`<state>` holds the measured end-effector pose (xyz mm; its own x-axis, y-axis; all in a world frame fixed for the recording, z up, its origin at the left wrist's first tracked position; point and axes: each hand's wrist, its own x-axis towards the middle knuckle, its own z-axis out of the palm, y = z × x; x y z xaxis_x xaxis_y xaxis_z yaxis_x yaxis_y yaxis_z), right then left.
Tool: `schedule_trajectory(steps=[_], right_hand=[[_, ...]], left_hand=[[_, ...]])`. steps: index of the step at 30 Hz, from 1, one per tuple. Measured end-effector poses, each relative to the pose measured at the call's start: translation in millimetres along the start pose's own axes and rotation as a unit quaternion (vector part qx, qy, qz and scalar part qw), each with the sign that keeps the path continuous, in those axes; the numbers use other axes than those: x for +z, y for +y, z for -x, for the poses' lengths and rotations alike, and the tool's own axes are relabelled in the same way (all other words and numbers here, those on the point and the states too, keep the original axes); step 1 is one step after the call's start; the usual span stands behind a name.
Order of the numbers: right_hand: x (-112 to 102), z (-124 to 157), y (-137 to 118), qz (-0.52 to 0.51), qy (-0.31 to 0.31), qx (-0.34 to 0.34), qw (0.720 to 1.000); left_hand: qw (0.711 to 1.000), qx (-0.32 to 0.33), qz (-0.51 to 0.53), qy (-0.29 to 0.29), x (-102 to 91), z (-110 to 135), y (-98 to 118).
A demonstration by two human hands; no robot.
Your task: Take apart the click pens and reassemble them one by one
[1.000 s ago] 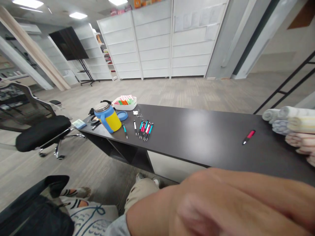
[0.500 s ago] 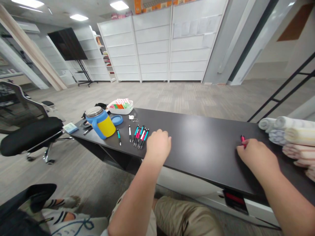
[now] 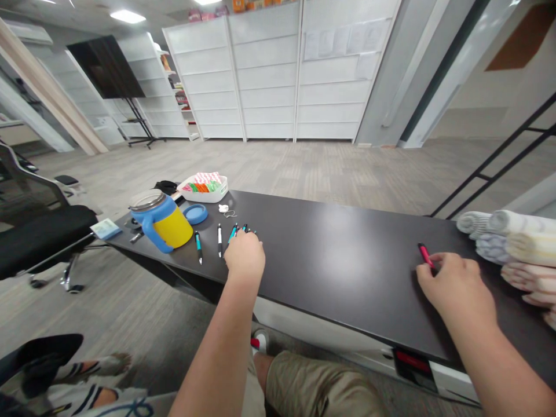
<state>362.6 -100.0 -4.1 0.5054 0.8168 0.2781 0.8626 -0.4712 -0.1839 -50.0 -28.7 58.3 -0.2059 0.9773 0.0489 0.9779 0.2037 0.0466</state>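
My left hand (image 3: 245,255) is over the group of teal and black pens (image 3: 234,230) on the dark desk. Its fingers are curled down and their tips are hidden, so whatever they hold is out of sight. My right hand (image 3: 458,286) rests low over the desk's right part, thumb and fingers around the lower end of a red pen (image 3: 424,253). The pen's upper end sticks out past the thumb. Left of the group, a white and black pen (image 3: 219,240) and a teal and black pen (image 3: 198,248) lie apart from each other.
A blue and yellow jug (image 3: 171,223) stands at the left, beside a blue round lid (image 3: 195,214). Behind them is a white basket (image 3: 212,197) of colourful packets. Rolled towels (image 3: 521,231) are stacked at the right. An office chair (image 3: 47,231) stands left of the desk (image 3: 330,255).
My left hand has moved left onto the pens and now covers part of the group. More of the red pen shows at my right hand, whose fingers look looser. The view has shifted slightly.
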Motion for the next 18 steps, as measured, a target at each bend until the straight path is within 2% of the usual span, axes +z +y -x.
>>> schedule_trajectory(steps=[3, 5, 9, 12, 15, 18], right_hand=[[0.4, -1.5, 1.0, -0.011, -0.005, 0.016, 1.0], [1.4, -2.9, 2.0, -0.019, -0.01, 0.019, 1.0], [2.0, -5.0, 3.3, -0.031, -0.01, 0.017, 0.999], [-0.5, -5.5, 2.1, -0.036, -0.021, 0.021, 0.999], [-4.2, -5.2, -0.5, -0.035, -0.037, 0.039, 0.998], [-5.9, -3.0, -3.3, -0.037, -0.032, 0.036, 0.998]], left_hand=[[0.999, 0.029, 0.0, -0.022, 1.5, -0.1, 2.6], [0.999, 0.042, 0.003, -0.006, 2.9, -0.5, 2.9], [1.0, 0.028, -0.005, 0.006, 5.6, -2.1, 1.8], [0.997, 0.074, 0.001, -0.011, 5.5, -1.6, 2.4], [0.992, 0.126, 0.012, 0.007, 4.7, 1.1, 4.2], [0.99, 0.144, 0.002, 0.007, 5.9, 3.8, 5.5]])
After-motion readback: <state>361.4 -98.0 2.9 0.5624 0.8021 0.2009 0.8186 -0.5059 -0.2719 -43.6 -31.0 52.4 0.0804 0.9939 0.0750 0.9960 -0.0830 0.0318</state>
